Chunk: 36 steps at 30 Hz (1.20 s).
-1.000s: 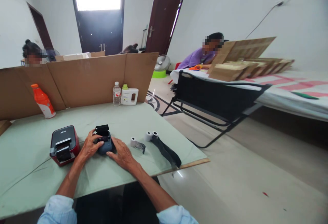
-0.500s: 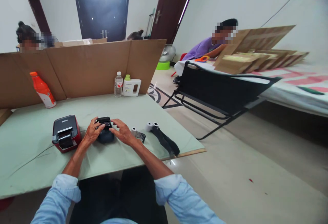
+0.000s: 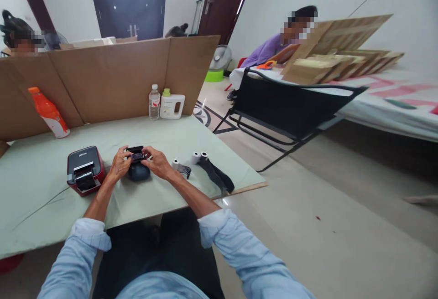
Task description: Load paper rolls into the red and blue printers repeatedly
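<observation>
A small dark device (image 3: 139,174) with a rounded body, resembling a mini label printer, sits on the table with its black lid (image 3: 134,148) raised. Over its opening, a small black roll-like piece (image 3: 138,157) is pinched between both hands; its exact kind is hard to make out. My left hand (image 3: 120,163) is closed on the piece's left end. On the right end, the fingers of my right hand (image 3: 156,161) are closed too. Whether the piece rests inside the device cannot be told. Left of it stands a larger black and red label printer (image 3: 86,170) with a black strip coming out.
White-cored rolls (image 3: 196,157) with long black strips (image 3: 217,176) lie to the right, beside a smaller roll (image 3: 175,164). Bottles, including an orange one (image 3: 49,112), stand along a cardboard screen (image 3: 112,82). A black folding frame (image 3: 273,107) and a person (image 3: 262,53) are beyond.
The view has tilted down slightly. The fingers have shifted, and the small black piece between them shows more plainly over the device.
</observation>
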### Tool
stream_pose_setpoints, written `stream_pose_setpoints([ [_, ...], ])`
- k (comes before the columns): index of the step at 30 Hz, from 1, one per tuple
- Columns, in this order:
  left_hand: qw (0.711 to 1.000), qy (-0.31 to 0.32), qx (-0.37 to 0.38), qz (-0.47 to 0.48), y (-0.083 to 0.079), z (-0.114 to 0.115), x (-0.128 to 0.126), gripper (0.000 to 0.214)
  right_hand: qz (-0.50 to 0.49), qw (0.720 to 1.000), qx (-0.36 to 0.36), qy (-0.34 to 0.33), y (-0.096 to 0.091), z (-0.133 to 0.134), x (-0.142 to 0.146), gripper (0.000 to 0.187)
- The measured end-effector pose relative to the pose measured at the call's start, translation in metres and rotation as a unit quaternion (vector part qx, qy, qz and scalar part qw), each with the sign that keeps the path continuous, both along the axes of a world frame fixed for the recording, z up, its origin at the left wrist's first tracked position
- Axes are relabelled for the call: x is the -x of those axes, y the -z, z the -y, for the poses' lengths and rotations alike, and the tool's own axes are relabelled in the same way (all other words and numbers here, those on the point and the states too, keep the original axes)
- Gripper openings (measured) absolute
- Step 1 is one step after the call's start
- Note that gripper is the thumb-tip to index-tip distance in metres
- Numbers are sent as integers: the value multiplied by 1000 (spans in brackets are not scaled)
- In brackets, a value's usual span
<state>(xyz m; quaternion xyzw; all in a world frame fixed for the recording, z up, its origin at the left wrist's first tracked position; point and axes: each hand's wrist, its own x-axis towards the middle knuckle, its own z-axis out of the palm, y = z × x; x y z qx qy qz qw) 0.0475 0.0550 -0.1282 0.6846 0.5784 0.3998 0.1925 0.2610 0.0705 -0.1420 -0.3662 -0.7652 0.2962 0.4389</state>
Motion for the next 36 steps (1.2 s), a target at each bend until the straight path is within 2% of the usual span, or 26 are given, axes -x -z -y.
stream_pose_setpoints([
  [3,1000,13,-20,-20,-14,2,-1,20,8,1000,-15,7,-12,3,4,32],
  [8,997,52,-54,-29,-47,10,-5,21,-7,999,-28,31,-40,10,14,12],
  [12,994,79,-70,-19,-74,25,-14,24,-100,994,-24,29,-52,21,12,19],
  [17,989,141,-25,-28,-94,40,-40,26,-204,978,-6,52,-56,41,-22,22],
  [21,975,202,-62,-69,-103,26,-82,17,-209,972,-22,107,-57,56,-68,12],
  [25,942,291,-100,-136,-106,-11,-141,20,-186,956,-62,220,-45,65,-112,15],
  [27,927,313,-83,-189,-102,-30,-169,25,-158,949,-70,263,-31,68,-128,18],
  [30,904,321,-38,-279,-93,-50,-200,31,-99,949,-67,291,-5,69,-140,22],
  [33,881,332,22,-335,-84,-54,-208,38,-49,953,-50,296,20,68,-141,23],
  [36,883,332,58,-327,-81,-49,-194,43,-9,958,-41,282,37,68,-138,24],
])
